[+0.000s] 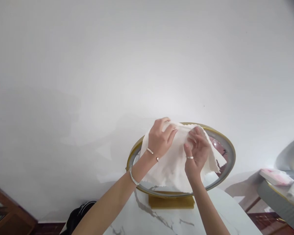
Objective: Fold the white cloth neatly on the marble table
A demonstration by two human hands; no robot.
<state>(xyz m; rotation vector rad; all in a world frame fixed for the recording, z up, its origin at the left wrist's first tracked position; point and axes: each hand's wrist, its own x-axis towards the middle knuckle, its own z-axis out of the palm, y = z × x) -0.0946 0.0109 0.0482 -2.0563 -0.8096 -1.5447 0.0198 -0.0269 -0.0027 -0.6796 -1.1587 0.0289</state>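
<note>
A white cloth with a wavy edge hangs over the front of an oval mirror with a gold and grey rim. My left hand, with a silver bangle at the wrist, has its fingers bent around the cloth's upper left part, near the top rim. In front of the cloth's right part is my right hand, with a ring on the thumb. Its fingers are loosely curved, slightly blurred, and apart from the thumb. The cloth hides most of the glass.
The mirror's gold base stands on a white marble-patterned table, close to a pale wall. To the right is a grey cabinet with a pink and white packet. A black item and wooden furniture are at lower left.
</note>
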